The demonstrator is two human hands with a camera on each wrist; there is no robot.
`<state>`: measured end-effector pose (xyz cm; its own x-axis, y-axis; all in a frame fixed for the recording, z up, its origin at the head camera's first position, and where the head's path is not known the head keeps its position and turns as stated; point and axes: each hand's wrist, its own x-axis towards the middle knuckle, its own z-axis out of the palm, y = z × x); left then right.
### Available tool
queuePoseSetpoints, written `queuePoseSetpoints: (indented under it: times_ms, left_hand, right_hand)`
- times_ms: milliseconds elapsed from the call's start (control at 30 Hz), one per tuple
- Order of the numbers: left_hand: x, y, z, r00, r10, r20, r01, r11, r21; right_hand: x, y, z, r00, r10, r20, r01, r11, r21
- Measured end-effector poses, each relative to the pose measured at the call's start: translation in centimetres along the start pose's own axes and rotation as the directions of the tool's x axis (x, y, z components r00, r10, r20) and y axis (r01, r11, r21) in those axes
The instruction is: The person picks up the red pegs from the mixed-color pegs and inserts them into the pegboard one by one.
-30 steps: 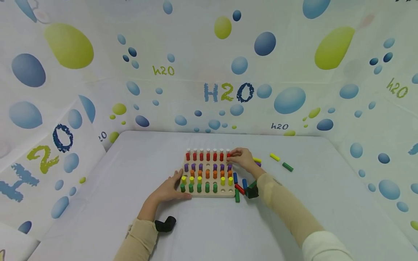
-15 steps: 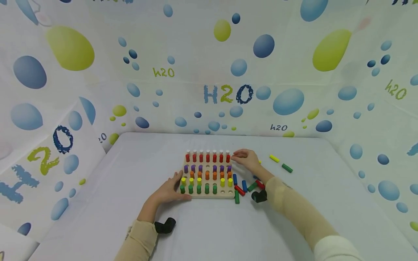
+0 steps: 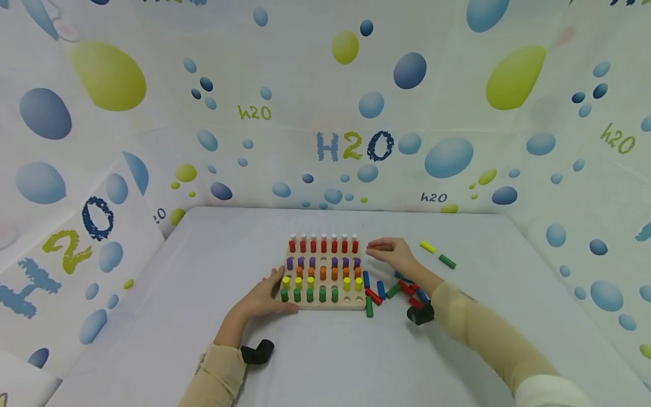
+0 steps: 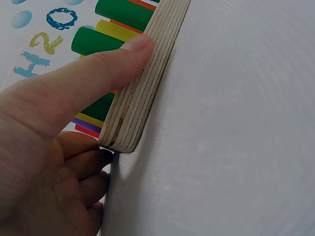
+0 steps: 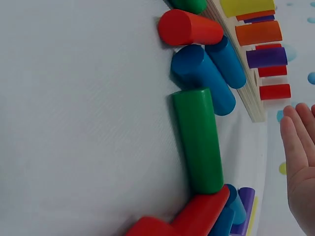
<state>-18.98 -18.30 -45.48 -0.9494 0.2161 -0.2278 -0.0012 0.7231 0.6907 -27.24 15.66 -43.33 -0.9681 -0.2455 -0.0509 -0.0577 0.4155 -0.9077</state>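
A wooden pegboard [image 3: 325, 307] lies on the table, bearing rows of upright pegs: white at the back, then red, purple, orange, yellow and green. My left hand [image 3: 261, 297] holds its front left corner. In the left wrist view the thumb [image 4: 106, 66] lies against the layered front edge, with the other fingers at the left side. Just right of the board's back right corner, my right hand [image 3: 395, 254] hovers with extended fingers and holds nothing. The right wrist view shows its straight fingers [image 5: 295, 142] near the end of the red row.
Loose pegs lie right of the board, including a green peg [image 5: 199, 142], a blue peg [image 3: 381, 290] and a red peg [image 3: 373, 297]. Farther right are a yellow peg [image 3: 427, 246] and another green peg [image 3: 447, 261]. Several empty holes show in the board.
My right hand has drawn away to the right from the last red peg in its row, which stands in the board. The left hand stays at the corner.
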Motion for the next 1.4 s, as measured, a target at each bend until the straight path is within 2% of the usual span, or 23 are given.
queuePoseSetpoints:
  times_ms: [133, 300, 800, 1133, 1400]
  left_hand:
    - [0.0, 0.1, -0.1, 1.000, 0.000, -0.001, 0.000, 1.000, -0.002]
    - [0.0, 0.1, -0.1, 1.000, 0.003, 0.002, -0.003, 1.000, -0.006]
    - [0.5, -0.3, -0.1, 1.000, 0.010, 0.021, -0.010, 1.000, -0.005]
    - [0.5, -0.4, -0.2, 1.000, 0.013, 0.025, -0.013, 1.000, -0.009]
    - [0.3, -0.2, -0.2, 1.000, 0.012, 0.024, -0.011, 1.000, -0.012]
  right_hand:
    - [-0.7, 0.2, -0.5, 0.999, -0.022, 0.036, 0.022, 1.000, 0.016]
    - [-1.9, 0.3, -0.9, 0.998, -0.011, 0.055, 0.009, 0.999, 0.046]
    - [-4.1, 0.3, -0.9, 0.995, -0.005, 0.103, 0.002, 1.000, 0.028]
    - [-5.3, 0.9, 0.7, 0.982, -0.049, 0.181, 0.062, 0.996, -0.068]
    - [-5.6, 0.2, 1.1, 0.971, -0.097, 0.219, 0.133, 0.979, -0.153]
